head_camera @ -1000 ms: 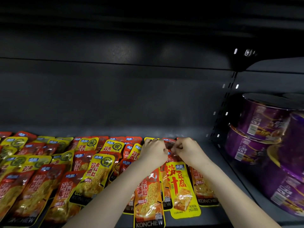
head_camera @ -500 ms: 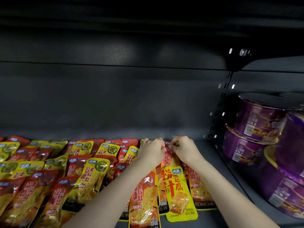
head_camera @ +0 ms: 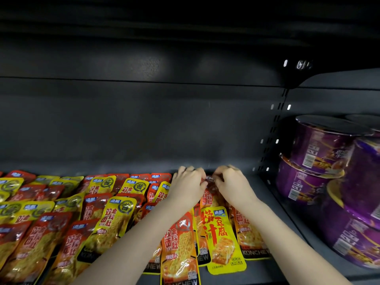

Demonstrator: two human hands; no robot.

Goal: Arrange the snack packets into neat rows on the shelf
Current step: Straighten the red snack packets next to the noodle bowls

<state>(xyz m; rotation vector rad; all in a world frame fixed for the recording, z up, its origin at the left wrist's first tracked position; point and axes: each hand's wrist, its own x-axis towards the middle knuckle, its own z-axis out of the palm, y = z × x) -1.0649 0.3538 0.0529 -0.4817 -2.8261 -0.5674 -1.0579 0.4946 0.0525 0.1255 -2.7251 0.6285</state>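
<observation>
- Both hands are curled at the back of the shelf, fingers pinched on the top edge of one orange-red packet [head_camera: 210, 194]: the left hand [head_camera: 188, 187] nips its left corner, the right hand [head_camera: 233, 186] its right. Holding the top seam from both corners looks like the way to square the packet against the back wall before letting it lie flat; how firmly each finger bears is hidden by the knuckles.
- Far left, red and yellow snack packets [head_camera: 30, 202] lie overlapped like roof tiles, tops toward the back wall, each lapping over the one behind. That layout keeps every label readable from the front.
- Next along, a yellow packet with a round green mark [head_camera: 115, 221] sits tilted across its neighbours, so this column looks less tidy than a neat row would want.
- Under the left forearm, an orange packet with a noodle-like picture [head_camera: 180, 245] lies at the front edge, its lower end hanging toward the lip.
- Just beside it, a yellow tofu packet [head_camera: 223, 237] lies on top of the column the hands are working, overlapping the pinched packet's lower part.
- To its right, another orange packet [head_camera: 249, 235] closes the packet area, with bare dark shelf [head_camera: 273, 204] beyond.
- Far right, stacked purple noodle bowls [head_camera: 320, 153] stand well apart, on their own side past the slotted upright.
</observation>
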